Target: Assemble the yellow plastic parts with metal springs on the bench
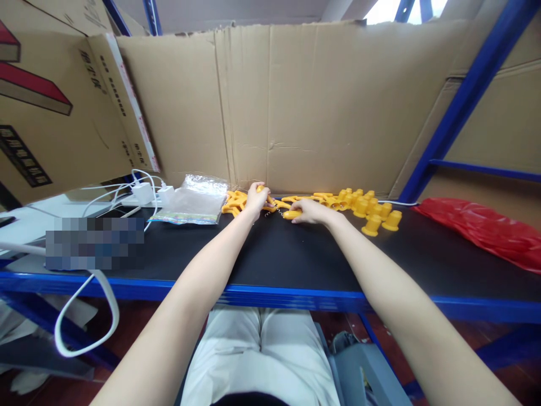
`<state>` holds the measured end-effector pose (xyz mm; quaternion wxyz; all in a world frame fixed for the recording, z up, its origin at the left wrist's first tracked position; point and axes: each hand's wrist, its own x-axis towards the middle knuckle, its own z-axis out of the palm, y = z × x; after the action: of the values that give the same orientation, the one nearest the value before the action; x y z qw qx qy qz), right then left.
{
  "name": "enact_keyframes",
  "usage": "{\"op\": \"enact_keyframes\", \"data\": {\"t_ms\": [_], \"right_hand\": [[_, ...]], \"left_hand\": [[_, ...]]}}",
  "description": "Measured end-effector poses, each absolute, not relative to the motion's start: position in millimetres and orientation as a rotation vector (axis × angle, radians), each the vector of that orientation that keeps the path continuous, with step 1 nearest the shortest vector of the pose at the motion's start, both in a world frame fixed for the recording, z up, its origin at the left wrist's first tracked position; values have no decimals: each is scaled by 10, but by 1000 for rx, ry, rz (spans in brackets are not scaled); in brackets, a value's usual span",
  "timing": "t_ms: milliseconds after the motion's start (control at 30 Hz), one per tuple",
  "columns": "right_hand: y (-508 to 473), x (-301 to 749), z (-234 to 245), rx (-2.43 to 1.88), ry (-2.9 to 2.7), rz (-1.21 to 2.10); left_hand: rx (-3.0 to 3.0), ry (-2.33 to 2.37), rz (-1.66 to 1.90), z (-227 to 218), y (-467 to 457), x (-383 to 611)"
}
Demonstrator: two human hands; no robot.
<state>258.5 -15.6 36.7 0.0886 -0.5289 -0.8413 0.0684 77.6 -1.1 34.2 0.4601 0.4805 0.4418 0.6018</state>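
Near yellow piece [291, 215] is at the middle of the bench, low over the black mat [296, 265]; long axis roughly left-right, rounded free end pointing to your left, other end lost under your fingers. Far yellow piece [260, 189] sits just beyond and to the left, mostly covered; long axis looks slanted, top end away from you, lower end toward you and to the right — too hidden to be sure. Fine chain [279, 212] shows between the two; can't tell where it attaches.

Your right hand [310, 211] has its fingers closed on the near piece, your left hand [256, 200] looks wrapped round the far one. Step in hand reads as joining or sorting out the chain between the pieces; next move probably calls for keeping both ends steady and lining them up — a judgement only.

Outward: yellow pile [231, 204] just behind your left hand, yellow row [315, 197] behind your right, yellow cups [372, 225] further right. Clear bag [192, 198] lies left of the pile, white chargers [143, 193] past it, red plastic [477, 225] at far right, cardboard [329, 113] standing behind everything
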Motion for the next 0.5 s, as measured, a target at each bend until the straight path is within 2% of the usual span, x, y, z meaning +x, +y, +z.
{"op": "enact_keyframes", "data": {"t_ms": [500], "right_hand": [[-55,2674,306,-1499,-2451,324]], "left_hand": [[1062,1068,1538,332,14,759]]}}
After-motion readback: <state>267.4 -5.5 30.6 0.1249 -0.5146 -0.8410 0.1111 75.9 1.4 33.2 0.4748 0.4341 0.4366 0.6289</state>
